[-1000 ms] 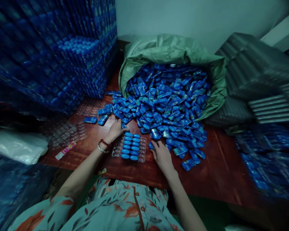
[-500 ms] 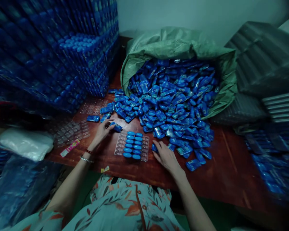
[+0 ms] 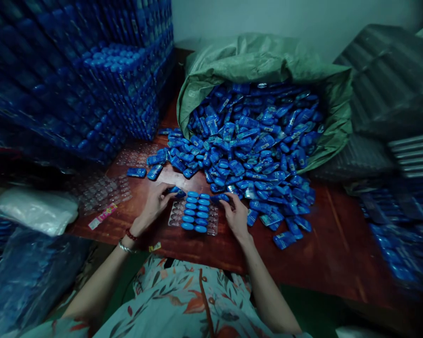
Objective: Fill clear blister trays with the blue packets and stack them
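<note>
A clear plastic tray [image 3: 176, 217] with moulded hollows lies on the table in front of me. Two columns of blue oval packs [image 3: 188, 219] stand in its middle. At the tray's far left corner, my left hand [image 3: 155, 203] pinches a small blue packet [image 3: 176, 191]. Opposite it, my right hand [image 3: 237, 213] grips another blue packet [image 3: 219, 198] by the far right corner. A big heap of the same blue packets [image 3: 254, 150] spills toward me from a green woven sack [image 3: 268, 63].
Tall stacks of filled blue trays [image 3: 127, 94] rise at the left. Spare clear trays [image 3: 104, 195] and a pink strip [image 3: 103, 217] lie on the reddish wooden table [image 3: 333, 244]. Grey stacked trays [image 3: 384, 80] stand at the right, a white plastic bag [image 3: 37, 209] at the left edge.
Both hands have moved in toward the tray's far corners, each with a blue packet. My right hand has lifted its packet from the table beside the tray.
</note>
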`<action>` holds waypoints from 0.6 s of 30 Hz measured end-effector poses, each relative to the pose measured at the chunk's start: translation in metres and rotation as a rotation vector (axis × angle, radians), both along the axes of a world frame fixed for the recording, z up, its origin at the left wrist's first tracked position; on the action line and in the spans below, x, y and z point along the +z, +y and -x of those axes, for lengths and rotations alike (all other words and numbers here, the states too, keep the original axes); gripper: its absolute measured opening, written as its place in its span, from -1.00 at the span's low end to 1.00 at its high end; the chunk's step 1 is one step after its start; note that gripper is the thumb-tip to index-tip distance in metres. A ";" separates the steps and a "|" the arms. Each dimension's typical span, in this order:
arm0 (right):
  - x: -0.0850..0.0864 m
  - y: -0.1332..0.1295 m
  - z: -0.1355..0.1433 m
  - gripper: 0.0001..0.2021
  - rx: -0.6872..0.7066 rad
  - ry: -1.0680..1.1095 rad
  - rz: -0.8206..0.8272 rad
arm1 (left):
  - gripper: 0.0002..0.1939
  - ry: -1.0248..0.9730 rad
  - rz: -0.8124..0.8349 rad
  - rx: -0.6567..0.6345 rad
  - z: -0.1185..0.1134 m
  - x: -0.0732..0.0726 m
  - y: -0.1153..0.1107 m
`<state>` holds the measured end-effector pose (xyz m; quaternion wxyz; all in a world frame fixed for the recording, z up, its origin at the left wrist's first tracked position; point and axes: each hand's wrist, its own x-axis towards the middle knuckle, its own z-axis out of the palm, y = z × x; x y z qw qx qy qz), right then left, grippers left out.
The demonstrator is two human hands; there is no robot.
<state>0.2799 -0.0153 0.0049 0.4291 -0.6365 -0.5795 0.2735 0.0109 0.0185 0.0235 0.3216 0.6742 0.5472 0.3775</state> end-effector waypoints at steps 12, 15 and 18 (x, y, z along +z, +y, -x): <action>-0.019 0.001 -0.011 -0.63 0.012 0.181 0.203 | -0.55 -0.021 0.120 0.086 0.015 -0.020 0.002; -0.018 -0.003 -0.012 -0.64 0.016 0.169 0.193 | -0.58 -0.070 0.157 0.085 0.017 -0.023 -0.001; -0.010 -0.005 -0.013 -0.71 -0.005 0.011 0.093 | -0.57 -0.086 0.179 0.091 0.018 -0.026 -0.004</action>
